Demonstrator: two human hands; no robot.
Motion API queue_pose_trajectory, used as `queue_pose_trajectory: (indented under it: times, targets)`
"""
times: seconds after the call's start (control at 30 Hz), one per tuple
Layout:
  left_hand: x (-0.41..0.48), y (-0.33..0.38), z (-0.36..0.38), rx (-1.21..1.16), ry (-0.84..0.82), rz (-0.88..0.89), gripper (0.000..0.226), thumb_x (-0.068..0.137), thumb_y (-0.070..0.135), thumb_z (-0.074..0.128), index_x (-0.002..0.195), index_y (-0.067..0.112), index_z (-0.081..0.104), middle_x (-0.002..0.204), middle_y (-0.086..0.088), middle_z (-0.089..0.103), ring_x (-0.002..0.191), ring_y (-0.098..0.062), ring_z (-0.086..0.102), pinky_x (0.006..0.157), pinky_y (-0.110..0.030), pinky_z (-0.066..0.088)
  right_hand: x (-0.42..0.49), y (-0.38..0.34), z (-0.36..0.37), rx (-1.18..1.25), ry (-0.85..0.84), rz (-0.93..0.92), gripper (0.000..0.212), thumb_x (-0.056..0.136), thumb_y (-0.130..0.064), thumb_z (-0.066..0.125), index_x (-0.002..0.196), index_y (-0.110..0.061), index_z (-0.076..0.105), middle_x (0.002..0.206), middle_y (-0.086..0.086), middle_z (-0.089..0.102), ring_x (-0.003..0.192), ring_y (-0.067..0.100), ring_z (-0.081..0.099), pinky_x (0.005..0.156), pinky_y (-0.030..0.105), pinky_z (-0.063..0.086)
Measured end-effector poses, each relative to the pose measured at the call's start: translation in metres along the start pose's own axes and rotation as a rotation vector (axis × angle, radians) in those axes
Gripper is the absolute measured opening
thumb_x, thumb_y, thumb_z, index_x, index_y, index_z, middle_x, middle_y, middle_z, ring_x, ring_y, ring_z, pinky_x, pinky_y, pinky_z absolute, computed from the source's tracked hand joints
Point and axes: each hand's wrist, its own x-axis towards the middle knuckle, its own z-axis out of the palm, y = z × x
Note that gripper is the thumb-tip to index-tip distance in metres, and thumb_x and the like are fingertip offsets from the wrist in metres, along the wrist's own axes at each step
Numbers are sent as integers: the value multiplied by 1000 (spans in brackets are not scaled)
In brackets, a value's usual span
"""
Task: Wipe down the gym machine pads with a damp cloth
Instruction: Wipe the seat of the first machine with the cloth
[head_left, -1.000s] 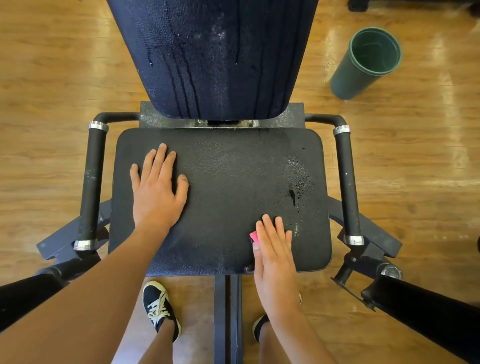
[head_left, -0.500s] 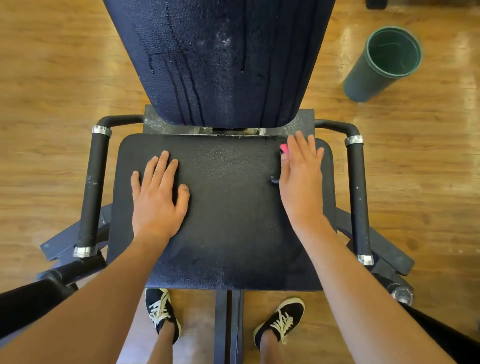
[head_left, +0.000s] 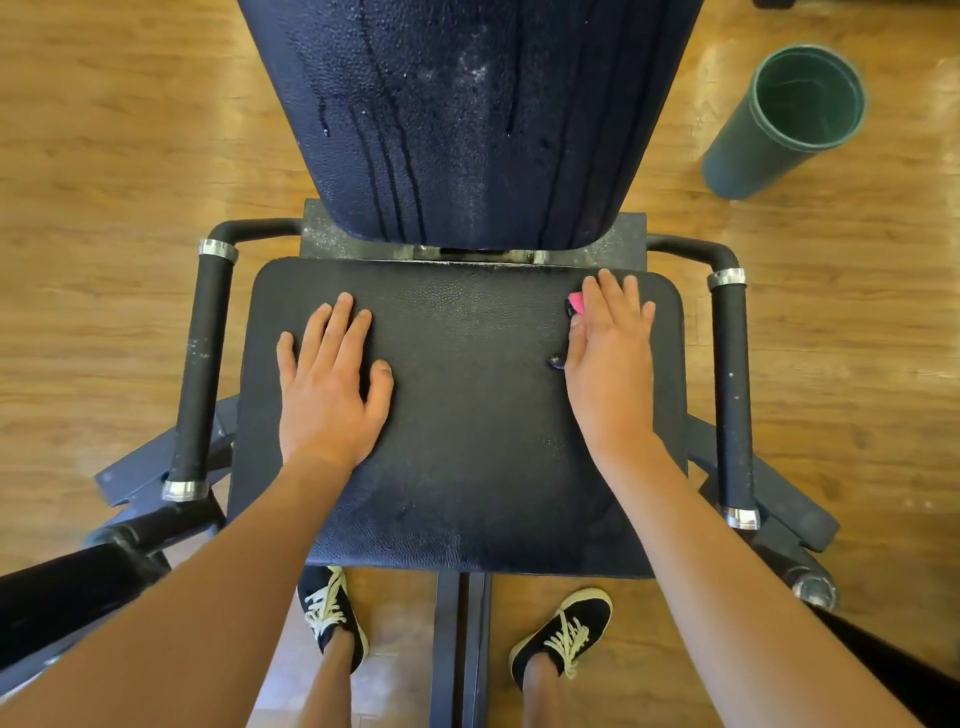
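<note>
**Hazards.** The pink cloth (head_left: 575, 302) is not clasped. The right hand (head_left: 610, 364) lies flat on it with fingers straight, so that grip is fully open and only downward pressure holds the cloth. On a wet, pebbled surface, a fast stroke could let the hand slide off the cloth or bunch it under the palm.

This hand sits at the far right corner of the seat pad (head_left: 467, 457), near the right handle (head_left: 730, 395). A wide sideways stroke could knock the knuckles against the handle's metal collar.

The left hand (head_left: 327, 395) also has an open grip. It rests palm down on the left half of the seat pad and holds nothing. The patch beneath it is likely to be missed unless the hand is moved.

Liquid streaks run down the back pad (head_left: 467, 114) toward the seat. If the seat is finished first, run-off may wet it again. Drips reaching the wooden floor (head_left: 104, 208) by the person's shoes (head_left: 332, 618) would be a slip risk.

**Condition of the cloth.** Only a small pink corner shows, beside the index finger. The rest is hidden under the hand, so its size and dampness cannot be judged. A dark bead of liquid (head_left: 557, 361) lies just beside the thumb.

**Condition of the pads.** The seat pad is black and grained. The back pad is dark, with whitish speckling high on its face.
</note>
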Motion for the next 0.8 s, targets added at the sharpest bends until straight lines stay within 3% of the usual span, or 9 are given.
queue_pose_trajectory:
  times: [0.47,0.8]
  targets:
    - [-2,2,-4,6,-9,2,55,102,39,36,152,18,43,168,0,27,155,-21,18,126,-52,5,22,3,-5,-35,-7,-12,43,109,-10,39,152,-2,43,163,16,33,156,37,15,128,50,7]
    - [-3,3,-6,-11,-14,3,55,103,39,36,153,17,43,168,-1,26,156,-21,17,127,-53,6,-19,10,-8,-13,-57,-27,45,108,-9,41,153,-4,41,164,15,32,156,35,15,128,50,8]
